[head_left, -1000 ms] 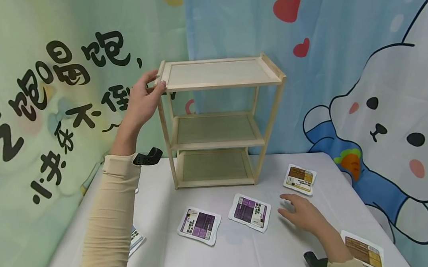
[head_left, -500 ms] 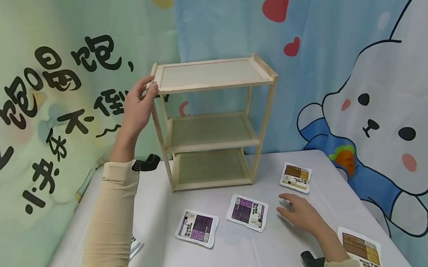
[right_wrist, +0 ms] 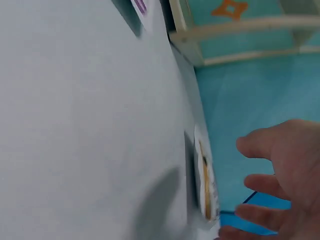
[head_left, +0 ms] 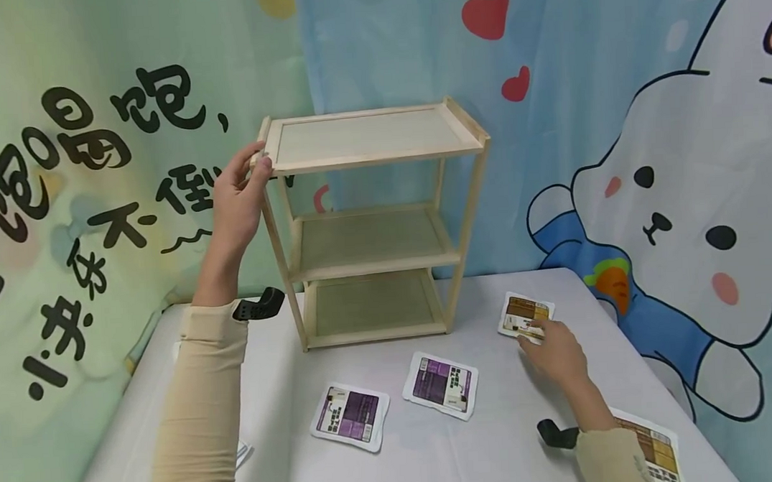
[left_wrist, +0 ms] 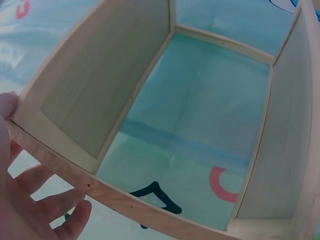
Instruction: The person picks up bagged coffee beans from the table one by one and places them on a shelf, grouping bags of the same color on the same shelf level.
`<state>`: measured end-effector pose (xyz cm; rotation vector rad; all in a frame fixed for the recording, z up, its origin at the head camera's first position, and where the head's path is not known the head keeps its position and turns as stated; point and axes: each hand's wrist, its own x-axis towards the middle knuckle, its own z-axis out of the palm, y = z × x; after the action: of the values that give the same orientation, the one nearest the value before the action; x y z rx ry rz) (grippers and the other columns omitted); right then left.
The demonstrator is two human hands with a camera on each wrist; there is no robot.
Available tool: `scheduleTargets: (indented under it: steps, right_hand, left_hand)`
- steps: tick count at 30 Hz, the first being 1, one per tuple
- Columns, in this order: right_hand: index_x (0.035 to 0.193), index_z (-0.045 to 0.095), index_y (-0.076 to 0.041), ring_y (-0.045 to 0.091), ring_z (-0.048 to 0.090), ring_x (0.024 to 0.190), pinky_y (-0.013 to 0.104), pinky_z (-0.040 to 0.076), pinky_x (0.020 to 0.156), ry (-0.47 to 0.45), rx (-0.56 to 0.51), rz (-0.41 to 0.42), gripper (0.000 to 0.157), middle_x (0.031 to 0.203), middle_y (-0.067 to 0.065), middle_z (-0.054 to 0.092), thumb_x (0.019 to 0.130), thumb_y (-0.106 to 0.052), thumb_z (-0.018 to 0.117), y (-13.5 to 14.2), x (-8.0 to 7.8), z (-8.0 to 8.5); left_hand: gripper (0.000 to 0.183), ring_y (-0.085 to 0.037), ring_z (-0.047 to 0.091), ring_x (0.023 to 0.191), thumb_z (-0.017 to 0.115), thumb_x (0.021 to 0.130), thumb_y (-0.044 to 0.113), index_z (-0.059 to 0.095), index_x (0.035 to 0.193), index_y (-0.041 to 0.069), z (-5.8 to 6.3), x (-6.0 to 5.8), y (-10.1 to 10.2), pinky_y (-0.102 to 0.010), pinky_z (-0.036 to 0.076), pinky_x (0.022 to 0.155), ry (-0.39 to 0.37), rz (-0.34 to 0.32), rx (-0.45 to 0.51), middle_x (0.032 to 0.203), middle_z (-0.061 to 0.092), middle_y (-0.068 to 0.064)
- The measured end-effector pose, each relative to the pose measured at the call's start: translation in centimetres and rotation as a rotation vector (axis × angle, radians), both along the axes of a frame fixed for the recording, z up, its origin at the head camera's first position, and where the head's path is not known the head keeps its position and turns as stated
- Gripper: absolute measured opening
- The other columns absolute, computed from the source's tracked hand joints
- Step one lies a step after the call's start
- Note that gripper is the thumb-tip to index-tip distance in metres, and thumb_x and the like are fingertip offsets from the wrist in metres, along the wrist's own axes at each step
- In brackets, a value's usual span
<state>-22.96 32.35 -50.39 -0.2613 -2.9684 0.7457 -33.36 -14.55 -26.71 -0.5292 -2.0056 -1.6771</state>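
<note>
A three-tier pale wooden shelf (head_left: 362, 138) stands on the white table. My left hand (head_left: 237, 204) grips its upper left corner, and in the left wrist view the thumb and fingers lie on either side of the wooden frame (left_wrist: 90, 186). Over at the right, my right hand (head_left: 555, 356) reaches over a flat white packet (head_left: 523, 308) with a brown and yellow label, its fingertips overlapping the near edge. The right wrist view has this packet (right_wrist: 205, 175) lying on the table, while the fingers of the right hand (right_wrist: 295, 180) extend apart with nothing between them.
Two purple-labelled packets (head_left: 350, 416) lie in front of the shelf. Another brown-labelled packet (head_left: 659, 450) is partly hidden by the right sleeve at the table's right side. White packets (head_left: 243, 453) peek out beside the left sleeve. Printed curtains hang behind the table.
My right hand has moved forward from the table onto the near edge of the brown-and-yellow packet. The left hand keeps its place on the shelf corner; the head view has shifted slightly.
</note>
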Motion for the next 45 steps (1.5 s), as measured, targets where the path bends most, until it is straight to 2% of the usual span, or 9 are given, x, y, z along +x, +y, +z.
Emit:
scheduleTargets:
  steps: [4, 8, 12, 17, 25, 29, 34, 39, 45]
  right_hand:
    - [0.133, 0.041, 0.018, 0.053, 0.044, 0.112, 0.061, 0.037, 0.092, 0.014, -0.05, -0.057, 0.064, 0.124, 0.042, 0.043, 0.092, -0.027, 0.061, 1.6, -2.2, -0.8]
    - [0.137, 0.038, 0.014, 0.055, 0.041, 0.114, 0.062, 0.036, 0.093, -0.032, -0.107, -0.139, 0.07, 0.126, 0.042, 0.04, 0.091, -0.033, 0.062, 2.8, -3.9, -1.4]
    - [0.142, 0.035, 0.009, 0.055, 0.039, 0.112, 0.062, 0.038, 0.09, -0.098, -0.104, -0.233, 0.077, 0.125, 0.042, 0.037, 0.088, -0.039, 0.064, 3.2, -5.4, -1.7]
    - [0.142, 0.034, 0.008, 0.053, 0.039, 0.11, 0.06, 0.04, 0.087, -0.116, -0.069, -0.271, 0.079, 0.123, 0.041, 0.035, 0.088, -0.041, 0.064, 2.9, -6.3, -1.9]
    - [0.139, 0.038, 0.009, 0.051, 0.041, 0.116, 0.06, 0.036, 0.095, -0.093, -0.129, -0.25, 0.069, 0.133, 0.037, 0.041, 0.091, -0.033, 0.064, 2.8, -6.7, -2.7]
    - [0.141, 0.036, 0.009, 0.052, 0.038, 0.12, 0.061, 0.031, 0.099, -0.047, -0.196, -0.211, 0.071, 0.138, 0.036, 0.038, 0.091, -0.032, 0.064, 2.9, -6.9, -3.3]
    - [0.144, 0.031, 0.009, 0.051, 0.037, 0.122, 0.06, 0.031, 0.1, 0.029, -0.312, -0.18, 0.071, 0.14, 0.036, 0.035, 0.092, -0.027, 0.063, 2.5, -6.9, -3.5]
    - [0.145, 0.032, 0.008, 0.049, 0.039, 0.122, 0.059, 0.033, 0.099, 0.072, -0.351, -0.159, 0.068, 0.14, 0.036, 0.036, 0.094, -0.027, 0.062, 2.3, -6.7, -2.8]
    - [0.144, 0.037, 0.005, 0.046, 0.043, 0.117, 0.056, 0.039, 0.095, 0.112, -0.343, -0.121, 0.066, 0.138, 0.036, 0.039, 0.094, -0.03, 0.062, 2.0, -6.6, -0.9]
  left_hand:
    - [0.044, -0.026, 0.053, 0.12, 0.053, 0.1, 0.023, 0.051, 0.141, 0.008, -0.2, -0.2, 0.0, -0.04, 0.04, 0.097, 0.004, -0.002, 0.015, 0.141, 0.049, -0.015]
    - [0.043, -0.025, 0.054, 0.119, 0.053, 0.1, 0.024, 0.051, 0.14, 0.008, -0.5, -0.2, 0.2, -0.039, 0.04, 0.097, 0.009, -0.007, 0.032, 0.138, 0.051, -0.016]
    - [0.042, -0.023, 0.055, 0.117, 0.052, 0.101, 0.024, 0.052, 0.139, 0.008, -0.5, -0.4, 0.4, -0.038, 0.04, 0.096, 0.032, -0.002, 0.045, 0.137, 0.052, -0.015]
    - [0.041, -0.023, 0.055, 0.114, 0.051, 0.101, 0.023, 0.052, 0.138, 0.005, -0.3, -0.2, 0.8, -0.036, 0.041, 0.094, 0.055, 0.014, 0.061, 0.136, 0.052, -0.016]
    - [0.041, -0.021, 0.055, 0.113, 0.052, 0.101, 0.025, 0.053, 0.139, 0.008, -0.8, -0.8, 0.9, -0.033, 0.039, 0.093, 0.048, 0.024, 0.085, 0.13, 0.057, -0.017]
    - [0.041, -0.019, 0.054, 0.111, 0.051, 0.101, 0.026, 0.053, 0.139, 0.008, -0.9, -0.6, 0.9, -0.032, 0.039, 0.091, 0.052, 0.036, 0.078, 0.127, 0.059, -0.018]
    - [0.04, -0.02, 0.054, 0.113, 0.051, 0.102, 0.022, 0.052, 0.139, 0.006, -0.9, -0.6, 1.0, -0.032, 0.039, 0.092, 0.07, 0.037, 0.076, 0.128, 0.058, -0.019]
    - [0.039, -0.022, 0.053, 0.114, 0.049, 0.102, 0.016, 0.05, 0.139, 0.002, -0.8, -0.8, 1.0, -0.032, 0.039, 0.092, 0.063, 0.028, 0.078, 0.129, 0.057, -0.023]
    - [0.039, -0.022, 0.054, 0.112, 0.049, 0.102, 0.015, 0.051, 0.138, 0.001, -0.8, -0.8, 1.1, -0.032, 0.039, 0.091, 0.068, 0.031, 0.095, 0.13, 0.056, -0.023]
